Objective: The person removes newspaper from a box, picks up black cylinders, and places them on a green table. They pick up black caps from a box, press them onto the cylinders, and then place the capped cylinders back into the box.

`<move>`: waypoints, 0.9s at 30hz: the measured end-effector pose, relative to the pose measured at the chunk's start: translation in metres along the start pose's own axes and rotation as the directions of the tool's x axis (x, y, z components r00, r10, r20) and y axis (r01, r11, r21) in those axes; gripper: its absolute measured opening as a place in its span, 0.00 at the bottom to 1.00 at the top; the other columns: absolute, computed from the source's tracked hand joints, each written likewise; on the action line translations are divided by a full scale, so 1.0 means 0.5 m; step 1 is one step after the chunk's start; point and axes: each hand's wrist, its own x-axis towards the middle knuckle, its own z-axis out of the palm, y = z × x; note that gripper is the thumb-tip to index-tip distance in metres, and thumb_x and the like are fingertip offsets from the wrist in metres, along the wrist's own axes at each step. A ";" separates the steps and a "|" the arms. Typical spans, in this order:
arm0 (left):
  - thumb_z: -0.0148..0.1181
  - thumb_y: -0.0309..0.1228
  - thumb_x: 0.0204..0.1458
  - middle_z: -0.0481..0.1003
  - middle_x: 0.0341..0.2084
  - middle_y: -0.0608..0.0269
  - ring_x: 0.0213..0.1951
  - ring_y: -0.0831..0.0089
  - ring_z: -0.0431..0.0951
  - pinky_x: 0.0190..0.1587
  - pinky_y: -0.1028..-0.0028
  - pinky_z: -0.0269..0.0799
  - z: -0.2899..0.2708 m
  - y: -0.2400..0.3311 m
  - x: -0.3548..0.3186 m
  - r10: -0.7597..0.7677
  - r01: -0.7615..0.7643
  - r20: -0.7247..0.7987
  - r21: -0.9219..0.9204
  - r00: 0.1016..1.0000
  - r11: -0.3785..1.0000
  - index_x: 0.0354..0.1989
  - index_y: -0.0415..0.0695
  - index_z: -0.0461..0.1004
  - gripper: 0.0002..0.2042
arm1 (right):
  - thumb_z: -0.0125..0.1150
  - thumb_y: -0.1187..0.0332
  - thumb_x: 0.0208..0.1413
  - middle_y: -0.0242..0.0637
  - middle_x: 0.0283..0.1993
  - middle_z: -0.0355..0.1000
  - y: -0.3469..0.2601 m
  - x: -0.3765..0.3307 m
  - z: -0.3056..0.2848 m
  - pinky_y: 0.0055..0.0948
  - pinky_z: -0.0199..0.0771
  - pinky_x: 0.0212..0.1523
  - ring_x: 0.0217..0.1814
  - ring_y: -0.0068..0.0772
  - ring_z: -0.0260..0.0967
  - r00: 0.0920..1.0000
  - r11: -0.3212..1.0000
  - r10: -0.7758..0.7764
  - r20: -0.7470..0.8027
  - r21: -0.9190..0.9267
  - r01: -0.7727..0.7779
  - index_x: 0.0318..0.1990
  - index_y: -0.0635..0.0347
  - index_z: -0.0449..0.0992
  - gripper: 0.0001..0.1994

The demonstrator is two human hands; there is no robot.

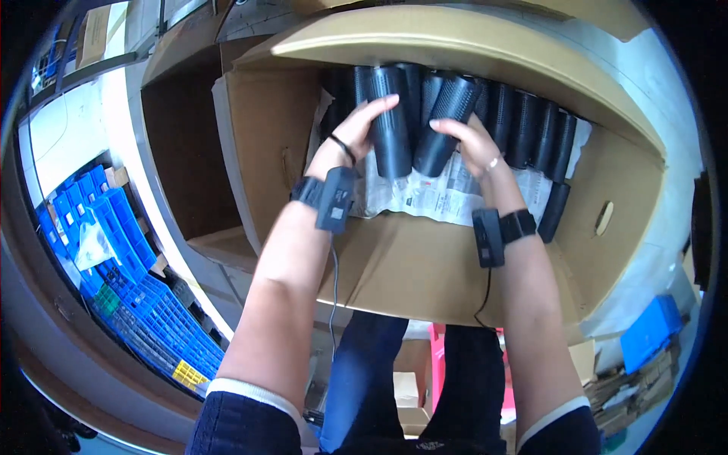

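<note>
Dark-sleeved forearms rise from the lower edge, each wrist wearing a black strapped device with a thin cable hanging down. Fingers of the left hand point(356, 133) are wrapped round a black ribbed cylinder point(392, 121), clamped on its left side, with the thumb hidden behind it. Fingers of the right hand point(474, 144) are curled against a second black ribbed cylinder point(447, 121) that tilts leftward, its lower end touching the first one. Both cylinders stand at the front of a row of matching black tubes point(531, 125) lined up along the back wall of a large open cardboard box point(425, 265). Under the tubes lies a sheet of white printed paper point(432, 193), spread across the box floor up to its near wall. One more tube point(555, 212) lies near the right wall, beside an oval handle hole. Left of the box's left wall stands another open brown carton point(189, 152), and farther left, below, sit stacked blue plastic bins point(114, 227). A blue crate point(651, 330) lies off the box's right corner.
</note>
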 end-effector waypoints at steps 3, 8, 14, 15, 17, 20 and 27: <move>0.68 0.42 0.43 0.76 0.34 0.59 0.34 0.71 0.76 0.40 0.74 0.71 0.002 0.002 0.046 0.408 -0.332 -0.241 0.303 0.880 0.894 0.47 0.34 0.70 0.28 | 0.68 0.63 0.43 0.37 0.46 0.70 0.017 0.052 0.001 0.31 0.63 0.55 0.52 0.32 0.64 0.992 1.000 -0.013 -0.125 -0.025 0.010 0.54 0.63 0.65 0.30; 0.67 0.53 0.42 0.65 0.55 0.46 0.56 0.60 0.65 0.58 0.68 0.62 -0.027 -0.022 0.088 0.403 -0.132 -0.365 0.583 0.839 0.802 0.63 0.34 0.48 0.48 | 0.70 0.58 0.40 0.43 0.54 0.64 0.032 0.066 -0.029 0.33 0.57 0.60 0.57 0.37 0.61 0.986 0.989 0.018 -0.169 -0.140 -0.042 0.60 0.65 0.56 0.41; 0.68 0.57 0.37 0.75 0.44 0.53 0.46 0.63 0.75 0.50 0.69 0.68 -0.143 -0.030 0.109 0.289 -0.105 -0.213 0.610 0.933 0.786 0.49 0.37 0.72 0.37 | 0.68 0.48 0.40 0.46 0.59 0.61 0.006 0.043 -0.029 0.34 0.50 0.64 0.63 0.38 0.55 0.987 0.946 0.160 -0.026 -0.281 -0.161 0.61 0.71 0.56 0.46; 0.65 0.54 0.42 0.75 0.44 0.56 0.43 0.66 0.76 0.47 0.69 0.70 -0.144 -0.024 0.102 0.166 -0.033 -0.215 0.514 0.962 0.857 0.51 0.40 0.71 0.34 | 0.68 0.48 0.40 0.46 0.59 0.61 0.013 0.043 -0.042 0.34 0.50 0.64 0.63 0.38 0.55 0.987 0.944 0.157 -0.041 -0.287 -0.162 0.61 0.71 0.56 0.46; 0.63 0.50 0.47 0.75 0.42 0.59 0.41 0.68 0.76 0.47 0.68 0.70 -0.125 -0.016 0.078 0.042 -0.028 -0.095 0.150 0.995 0.988 0.50 0.41 0.71 0.28 | 0.69 0.47 0.40 0.46 0.59 0.61 0.042 0.048 -0.075 0.34 0.49 0.65 0.63 0.38 0.54 0.993 0.960 0.114 -0.028 -0.255 -0.118 0.61 0.72 0.56 0.47; 0.60 0.48 0.51 0.74 0.43 0.60 0.44 0.69 0.74 0.50 0.68 0.69 -0.103 -0.027 0.052 0.027 -0.028 -0.016 -0.065 1.000 0.998 0.52 0.42 0.69 0.26 | 0.69 0.47 0.41 0.47 0.59 0.60 0.035 0.054 -0.065 0.34 0.48 0.66 0.63 0.38 0.55 0.988 0.966 0.141 -0.058 -0.212 -0.150 0.61 0.72 0.53 0.47; 0.59 0.52 0.50 0.70 0.51 0.57 0.51 0.65 0.70 0.55 0.64 0.65 -0.142 -0.032 0.030 0.098 -0.090 0.076 -0.110 0.992 0.990 0.59 0.43 0.62 0.33 | 0.72 0.54 0.41 0.41 0.59 0.59 0.066 0.062 -0.069 0.28 0.49 0.66 0.62 0.30 0.55 0.998 0.998 0.053 -0.047 -0.032 -0.055 0.65 0.68 0.45 0.50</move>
